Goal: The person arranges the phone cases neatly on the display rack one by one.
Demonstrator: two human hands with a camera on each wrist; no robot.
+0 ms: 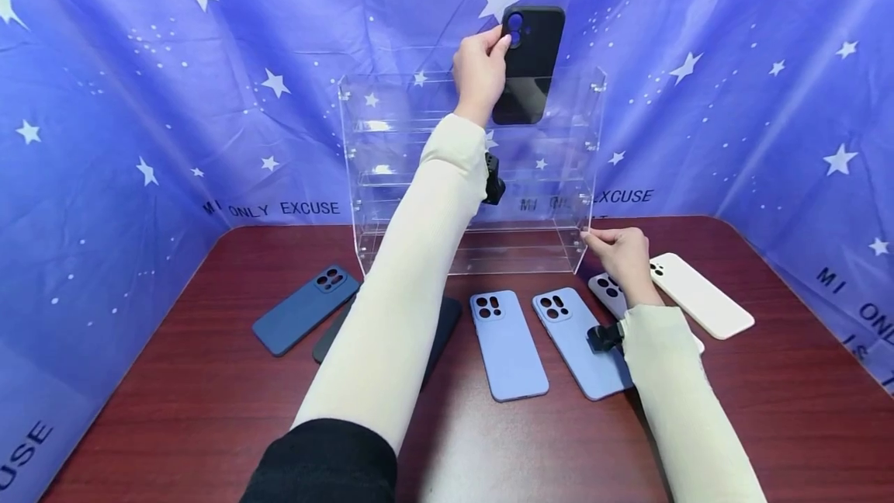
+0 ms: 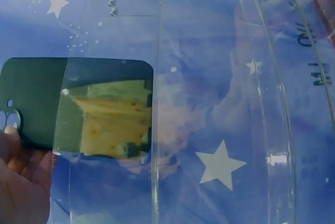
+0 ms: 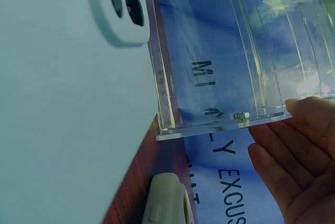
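My left hand [image 1: 480, 68] pinches a black phone case [image 1: 534, 60] by its camera-hole edge. The case is upright at the top tier of a clear acrylic display rack [image 1: 596, 150]. In the left wrist view, the rack's clear front strip overlaps the lower part of the case [image 2: 39, 88], and the left hand [image 2: 23, 182] is at its camera end. My right hand [image 1: 621, 254] grips the edge of the rack's right side panel, low down. In the right wrist view, the thumb and fingers of the right hand [image 3: 298, 156] are on either side of that clear panel [image 3: 209, 126].
On the dark red table [image 1: 174, 410] lie a navy case [image 1: 300, 317], two light blue cases [image 1: 510, 348] [image 1: 576, 340], a lilac case [image 1: 606, 293] partly under the right hand and a white case [image 1: 701, 297]. Dark cases [image 1: 443, 328] are partly hidden by the left forearm. A starry blue curtain [image 1: 279, 37] hangs behind.
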